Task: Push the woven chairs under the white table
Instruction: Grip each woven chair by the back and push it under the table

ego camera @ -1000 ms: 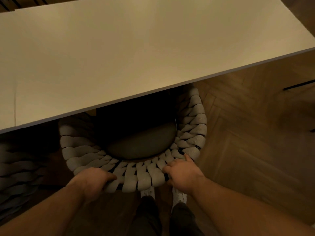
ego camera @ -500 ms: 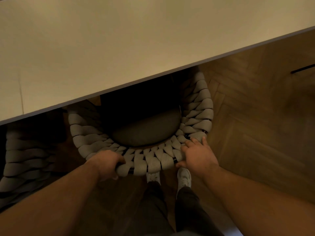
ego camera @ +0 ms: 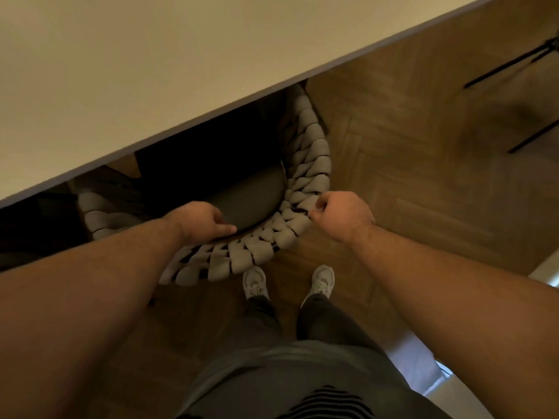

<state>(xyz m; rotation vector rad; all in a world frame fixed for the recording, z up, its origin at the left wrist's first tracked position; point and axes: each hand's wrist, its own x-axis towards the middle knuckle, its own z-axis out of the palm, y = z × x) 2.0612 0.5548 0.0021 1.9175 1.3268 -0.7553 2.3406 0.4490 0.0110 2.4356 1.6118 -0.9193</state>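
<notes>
The right hand (ego camera: 341,214) is gripping the woven chair (ego camera: 314,152) rim; the left hand's (ego camera: 201,220) hold is not discernible. One-sided pushing is risking rotation, jamming the weave against the table (ego camera: 151,55) edge.

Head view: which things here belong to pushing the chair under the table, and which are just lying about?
Job: woven chair, white table, left hand, right hand.
Lying about: black stand legs on the wooden floor, the person's white shoes.
</notes>
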